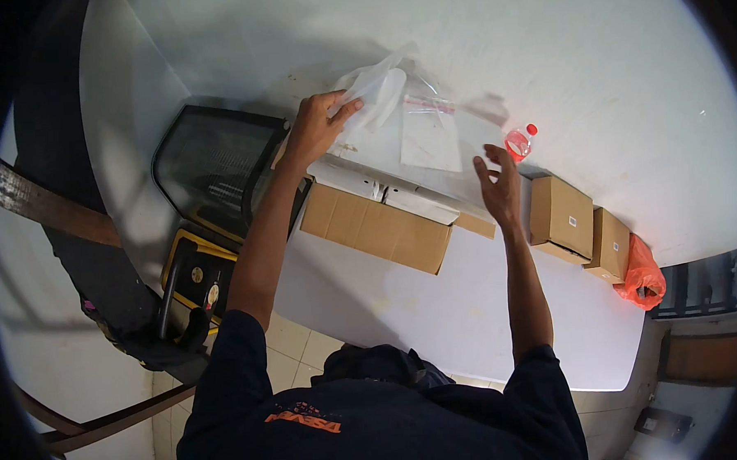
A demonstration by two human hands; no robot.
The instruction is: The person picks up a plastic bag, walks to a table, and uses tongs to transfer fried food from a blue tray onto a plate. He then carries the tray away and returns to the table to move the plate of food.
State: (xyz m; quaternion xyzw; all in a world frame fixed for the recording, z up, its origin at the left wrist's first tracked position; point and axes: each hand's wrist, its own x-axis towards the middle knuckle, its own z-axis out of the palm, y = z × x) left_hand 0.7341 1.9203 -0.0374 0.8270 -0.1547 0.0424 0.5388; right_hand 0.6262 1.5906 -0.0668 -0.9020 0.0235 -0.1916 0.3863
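One left hand (321, 127), fingers closed on a translucent plastic bag (381, 90), beside a flat clear packet (430, 138); one right hand (501, 185), half-open, empty, near a red-capped bottle (518, 145).

- Seeing a black mesh chair (218, 167) standing on the left
- Seeing two brown boxes (561, 220) standing on the right
- Seeing a red bag (640, 269) resting farther right
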